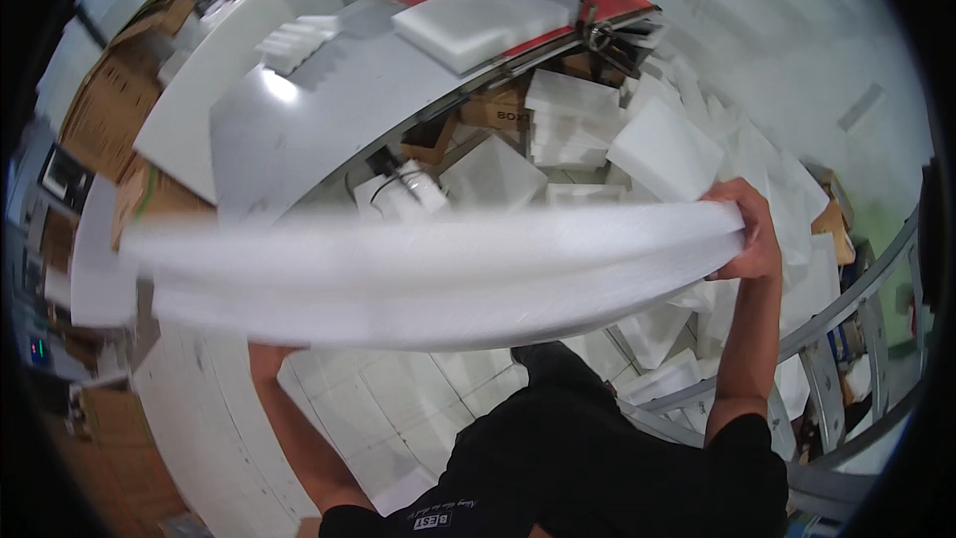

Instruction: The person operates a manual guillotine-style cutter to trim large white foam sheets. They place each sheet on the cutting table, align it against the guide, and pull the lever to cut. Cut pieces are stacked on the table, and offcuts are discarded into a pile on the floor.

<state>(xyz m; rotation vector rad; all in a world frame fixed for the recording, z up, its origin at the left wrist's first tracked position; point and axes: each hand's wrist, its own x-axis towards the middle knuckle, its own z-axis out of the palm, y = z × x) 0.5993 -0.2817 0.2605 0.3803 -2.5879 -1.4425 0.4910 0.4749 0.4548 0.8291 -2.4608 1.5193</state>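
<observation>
Right hand (749,229) is gripping one end of the long white foam sheet (428,274), which is hanging above the floor; left hand is hidden beneath it, grip undeterminable; sheet not yet on desk (329,110).

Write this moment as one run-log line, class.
right hand: grips end of long white foam sheets | left hand: hidden beneath them | sheets: motion-blurred, held above floor | behind: metal table, foam blocks

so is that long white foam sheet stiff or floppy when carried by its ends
The long white foam sheet probably flexes some: it bows between the right hand and the hidden left hand, though the fisheye exaggerates this. It seems light, since a grip at each end carries it. Its thin edges look easy to dent.
</observation>
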